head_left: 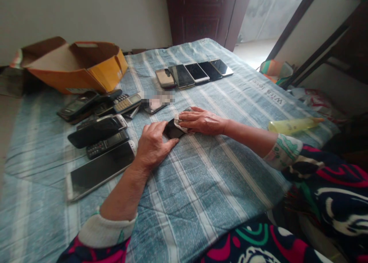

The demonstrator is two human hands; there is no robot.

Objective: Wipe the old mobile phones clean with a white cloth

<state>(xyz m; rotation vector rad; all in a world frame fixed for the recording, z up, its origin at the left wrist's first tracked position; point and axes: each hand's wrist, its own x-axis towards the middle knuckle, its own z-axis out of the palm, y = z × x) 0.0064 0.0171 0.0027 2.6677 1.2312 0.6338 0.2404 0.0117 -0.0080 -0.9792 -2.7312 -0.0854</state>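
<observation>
A small dark phone (173, 130) lies flat on the cloth-covered table between my hands. My left hand (153, 142) grips its left end, thumb along the near edge and fingers curled at the far side. Under the fingers of my right hand (202, 121), a whitish cloth (177, 121) is pressed onto the phone's right part, which it hides. Just beyond sits a phone (157, 103) partly blurred out. To the left are a large white-framed phone (102, 171), a keypad phone (107, 144), a dark slider-like phone (94, 130) and several older handsets (126, 102).
Several smartphones (181, 76) lie in a row toward the far edge. An open orange cardboard box (107, 71) stands at the back left. A yellowish tube-shaped bottle (290, 125) rests on the right, beyond my right forearm. Striped blue fabric (198, 178) covers the table.
</observation>
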